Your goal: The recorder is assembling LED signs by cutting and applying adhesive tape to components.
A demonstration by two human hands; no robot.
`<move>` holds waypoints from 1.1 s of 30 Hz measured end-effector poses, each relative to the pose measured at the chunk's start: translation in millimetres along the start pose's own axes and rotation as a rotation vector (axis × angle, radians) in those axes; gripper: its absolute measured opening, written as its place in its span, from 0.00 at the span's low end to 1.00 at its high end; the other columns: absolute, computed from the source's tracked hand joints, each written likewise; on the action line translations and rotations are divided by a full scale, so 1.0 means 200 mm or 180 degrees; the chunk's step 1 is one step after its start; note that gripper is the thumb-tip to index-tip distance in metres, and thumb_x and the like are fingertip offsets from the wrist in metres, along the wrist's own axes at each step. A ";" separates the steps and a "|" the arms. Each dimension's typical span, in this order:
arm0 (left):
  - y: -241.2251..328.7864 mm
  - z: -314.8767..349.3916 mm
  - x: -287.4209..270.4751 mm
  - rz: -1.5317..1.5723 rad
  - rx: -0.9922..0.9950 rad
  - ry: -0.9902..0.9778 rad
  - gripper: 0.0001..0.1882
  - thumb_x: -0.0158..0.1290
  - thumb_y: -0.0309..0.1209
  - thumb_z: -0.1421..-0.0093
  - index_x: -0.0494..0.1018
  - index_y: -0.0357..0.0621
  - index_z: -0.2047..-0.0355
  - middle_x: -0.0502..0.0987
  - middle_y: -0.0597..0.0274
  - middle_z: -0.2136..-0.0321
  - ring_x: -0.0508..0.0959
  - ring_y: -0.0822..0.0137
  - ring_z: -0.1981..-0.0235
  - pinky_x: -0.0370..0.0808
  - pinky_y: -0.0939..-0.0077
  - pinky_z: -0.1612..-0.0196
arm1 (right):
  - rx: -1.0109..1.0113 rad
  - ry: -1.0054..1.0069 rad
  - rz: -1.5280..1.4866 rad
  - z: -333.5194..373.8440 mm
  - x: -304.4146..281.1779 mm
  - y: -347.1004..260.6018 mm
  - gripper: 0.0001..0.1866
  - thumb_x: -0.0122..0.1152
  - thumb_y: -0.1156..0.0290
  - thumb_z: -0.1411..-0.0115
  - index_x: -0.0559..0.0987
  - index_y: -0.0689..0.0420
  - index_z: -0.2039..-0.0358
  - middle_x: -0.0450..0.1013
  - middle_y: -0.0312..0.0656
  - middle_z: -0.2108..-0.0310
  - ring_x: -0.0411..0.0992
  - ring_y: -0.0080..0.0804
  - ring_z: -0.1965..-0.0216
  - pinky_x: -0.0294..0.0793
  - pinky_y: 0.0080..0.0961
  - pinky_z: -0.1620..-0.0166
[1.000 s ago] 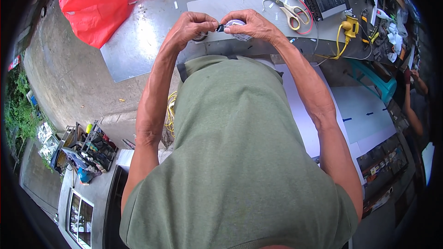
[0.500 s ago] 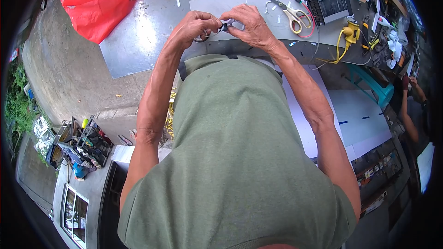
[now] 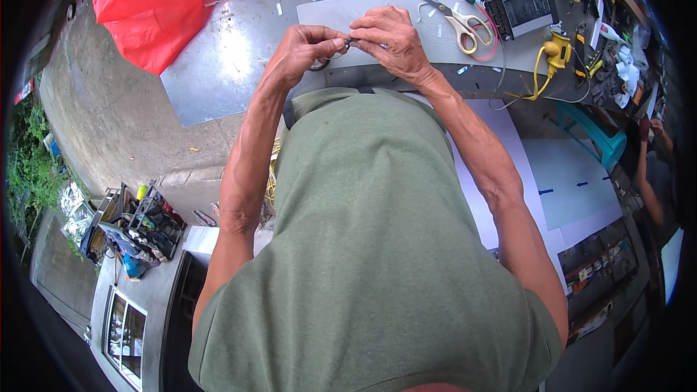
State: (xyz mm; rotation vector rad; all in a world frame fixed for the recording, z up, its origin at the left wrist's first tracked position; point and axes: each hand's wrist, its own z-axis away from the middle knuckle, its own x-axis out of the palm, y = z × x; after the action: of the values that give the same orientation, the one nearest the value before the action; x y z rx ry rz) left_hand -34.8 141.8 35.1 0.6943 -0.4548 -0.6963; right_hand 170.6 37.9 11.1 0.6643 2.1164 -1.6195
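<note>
Over the front edge of the table, my left hand (image 3: 299,52) and my right hand (image 3: 396,43) meet at the fingertips. Both pinch a small dark strip-like piece (image 3: 348,43), too small to make out fully. Below the left fingers shows part of a dark ring-shaped thing (image 3: 319,66), mostly hidden by the hand. A grey flat sheet (image 3: 330,12) lies on the table just beyond my hands. To the right of my right hand rest scissors (image 3: 463,27) with cream handles.
A dark finned box (image 3: 524,9) with red and black leads stands beyond the scissors. Further right are a yellow corded device (image 3: 557,56) and a teal stool (image 3: 613,149). A red plastic bag (image 3: 145,18) lies left; another person's arm (image 3: 646,181) shows far right.
My fingertips have closed in on the small dark piece, and the right fingers have straightened over it. The right hand's loop of thumb and finger has flattened. The view has shifted slightly.
</note>
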 end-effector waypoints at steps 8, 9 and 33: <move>0.03 0.06 0.07 -0.0975 0.0499 0.0385 0.11 0.62 0.30 0.39 0.84 0.38 0.59 0.84 0.63 0.69 0.79 0.75 0.68 0.76 0.78 0.65 | 0.0224 -0.0444 -0.0174 -0.03 -0.04 0.01 0.08 0.73 0.67 0.47 0.87 0.49 0.65 0.79 0.28 0.65 0.73 0.28 0.56 0.64 0.33 0.46; 0.03 0.06 0.07 -0.1258 0.0580 0.0429 0.10 0.62 0.29 0.39 0.84 0.37 0.60 0.84 0.62 0.69 0.80 0.74 0.69 0.76 0.77 0.65 | 0.0142 -0.0555 -0.0149 -0.03 -0.04 0.02 0.08 0.73 0.67 0.47 0.86 0.49 0.65 0.78 0.29 0.66 0.73 0.27 0.56 0.64 0.32 0.46; 0.03 0.06 0.14 -0.1495 0.0762 0.0366 0.14 0.65 0.40 0.42 0.85 0.41 0.63 0.83 0.59 0.72 0.80 0.69 0.70 0.76 0.70 0.65 | 0.0822 -0.1247 -0.0726 -0.05 -0.12 0.00 0.11 0.69 0.66 0.47 0.80 0.61 0.71 0.77 0.42 0.71 0.75 0.37 0.63 0.75 0.35 0.57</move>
State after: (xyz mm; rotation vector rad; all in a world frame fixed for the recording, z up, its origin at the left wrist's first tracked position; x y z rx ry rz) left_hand -19.8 119.9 51.1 1.0797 -0.2705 -1.0465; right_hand 190.1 44.1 27.1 0.1559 1.7647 -1.9788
